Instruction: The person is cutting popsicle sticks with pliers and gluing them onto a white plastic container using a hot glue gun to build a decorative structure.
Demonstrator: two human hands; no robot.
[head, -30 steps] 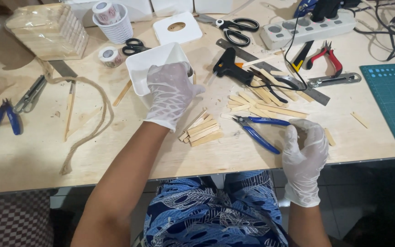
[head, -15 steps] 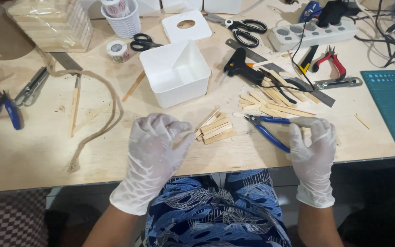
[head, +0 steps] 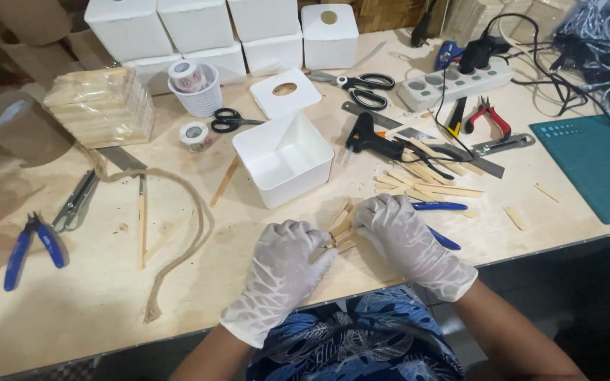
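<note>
Plywood surface [head: 72, 310] is packed with craft gear, and in the head view both gloved hands sit near its front edge, left hand [head: 282, 271] and right hand [head: 398, 234] each clenched on the stick bundle [head: 340, 227] from opposite sides, probably squaring up the ends, white box [head: 284, 159] just behind.

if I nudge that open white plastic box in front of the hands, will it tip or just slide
The open white box looks empty and thin-walled, so probably light. Its base is broad for its height, so it should slide across the wooden table rather than tip. Nothing leans against it.
</note>
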